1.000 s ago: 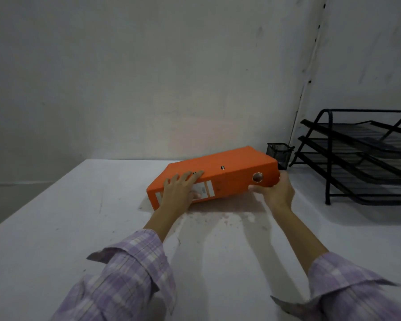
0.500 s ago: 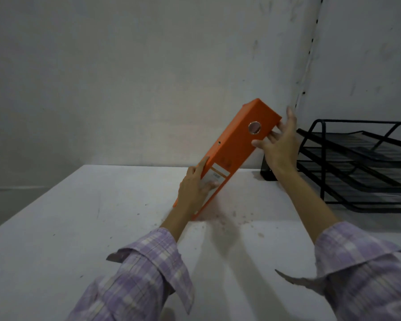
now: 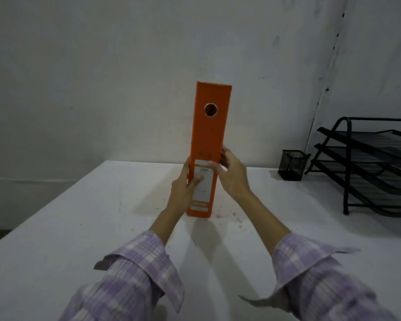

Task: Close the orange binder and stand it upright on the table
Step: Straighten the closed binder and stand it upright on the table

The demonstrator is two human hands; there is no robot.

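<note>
The orange binder (image 3: 210,135) is closed and stands upright on the white table (image 3: 79,228), its spine facing me with a round finger hole near the top and a white label low down. My left hand (image 3: 184,188) grips its lower left edge, thumb lying across the label. My right hand (image 3: 232,174) holds the lower right edge, fingers wrapped round the side. The binder's bottom rests on the tabletop.
A small black mesh pen cup (image 3: 292,164) stands at the back right. A black wire three-tier paper tray (image 3: 375,167) fills the right side. A grey wall rises close behind the table. Small specks of dirt lie near the binder's base.
The binder went from lying tilted on the table, through a steep lean to the right, to standing vertical. My right hand slid from its top end down to its lower edge.
</note>
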